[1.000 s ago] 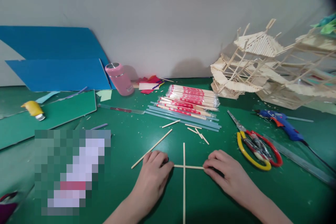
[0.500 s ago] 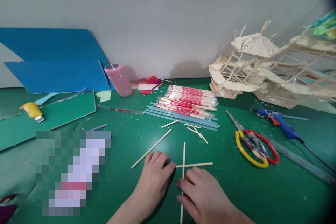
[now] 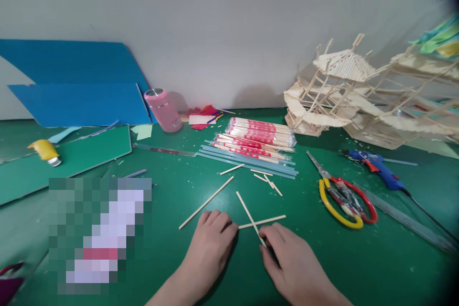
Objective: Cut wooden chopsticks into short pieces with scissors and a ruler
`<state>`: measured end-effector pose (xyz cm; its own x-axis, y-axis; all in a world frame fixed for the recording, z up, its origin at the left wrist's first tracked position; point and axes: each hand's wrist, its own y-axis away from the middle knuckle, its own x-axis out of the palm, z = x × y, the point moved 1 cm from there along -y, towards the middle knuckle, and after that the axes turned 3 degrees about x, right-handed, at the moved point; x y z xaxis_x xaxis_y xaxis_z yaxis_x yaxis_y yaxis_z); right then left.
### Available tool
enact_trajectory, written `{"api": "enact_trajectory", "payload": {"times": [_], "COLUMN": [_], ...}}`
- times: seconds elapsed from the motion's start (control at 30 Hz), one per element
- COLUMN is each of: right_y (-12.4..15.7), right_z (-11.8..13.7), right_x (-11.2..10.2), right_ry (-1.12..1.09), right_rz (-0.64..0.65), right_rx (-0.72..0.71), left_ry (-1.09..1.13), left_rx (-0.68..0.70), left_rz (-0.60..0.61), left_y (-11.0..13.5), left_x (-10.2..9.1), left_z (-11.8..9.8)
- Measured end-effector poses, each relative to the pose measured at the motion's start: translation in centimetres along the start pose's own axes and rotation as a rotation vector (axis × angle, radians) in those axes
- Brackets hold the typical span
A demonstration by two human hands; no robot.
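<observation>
Two thin wooden sticks cross on the green tabletop between my hands. My left hand [image 3: 213,244] pinches the left end of the flatter-lying stick [image 3: 273,220]. The other stick [image 3: 244,206] slants over it, and the fingers of my right hand [image 3: 292,258] are closed on its near end. Part of that end is hidden under the fingers. To the left of the crossing lies a loose wooden stick [image 3: 206,202], apart from both hands. Several short cut pieces of stick [image 3: 268,180] are scattered beyond the crossing.
Scissors [image 3: 344,201] and a blue glue gun [image 3: 383,167] with its cord lie right. Behind are packs of sticks [image 3: 261,133], glue sticks [image 3: 247,160], a pink bottle [image 3: 164,111] and a stick-built model [image 3: 344,91]. A yellow cutter [image 3: 45,151] rests on a green board [image 3: 89,150].
The crossing stick has swung from nearly straight ahead to a slant, its far end going left. My right hand has shifted slightly right with it; my left hand stays nearly in place.
</observation>
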<state>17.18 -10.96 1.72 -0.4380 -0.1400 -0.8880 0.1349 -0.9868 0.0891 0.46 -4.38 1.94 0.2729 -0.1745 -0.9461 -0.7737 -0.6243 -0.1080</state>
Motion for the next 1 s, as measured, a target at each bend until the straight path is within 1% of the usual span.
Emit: {"api": "enact_trajectory", "payload": {"times": [0.17, 0.4, 0.57, 0.67, 0.73, 0.8, 0.9, 0.93, 1.0], "right_y": [-0.3, -0.7, -0.6, -0.6, -0.5, -0.5, -0.6, -0.7, -0.8], "right_z": [-0.1, -0.1, -0.3, -0.5, -0.7, -0.8, -0.9, -0.9, -0.9], "right_x": [-0.2, -0.3, -0.6, -0.8, -0.8, -0.9, -1.2, -1.3, -1.5], "right_ry": [0.044, 0.023, -0.064, -0.183, -0.296, -0.408, -0.549, -0.589, -0.666], "right_rz": [-0.012, -0.049, -0.085, -0.096, -0.098, -0.105, -0.117, -0.115, -0.104], "right_rx": [0.078, 0.085, 0.087, 0.112, 0.143, 0.179, 0.22, 0.231, 0.254], "left_ry": [0.014, 0.012, -0.017, -0.038, -0.076, -0.159, -0.318, -0.333, -0.277], "left_rx": [-0.013, -0.09, -0.121, -0.121, -0.132, -0.174, -0.32, -0.36, -0.404], "left_rz": [0.027, 0.035, 0.029, 0.015, -0.026, -0.083, -0.104, -0.098, -0.089], "left_y": [0.5, 0.4, 0.0, -0.1, -0.2, -0.4, -1.1, -1.3, -1.7], "left_x": [0.3, 0.7, 0.7, 0.2, -0.4, -1.3, -2.5, -2.7, -2.7], "left_z": [-0.4, -1.2, -1.5, -1.5, -0.9, 0.0, 1.8, 2.3, 3.2]}}
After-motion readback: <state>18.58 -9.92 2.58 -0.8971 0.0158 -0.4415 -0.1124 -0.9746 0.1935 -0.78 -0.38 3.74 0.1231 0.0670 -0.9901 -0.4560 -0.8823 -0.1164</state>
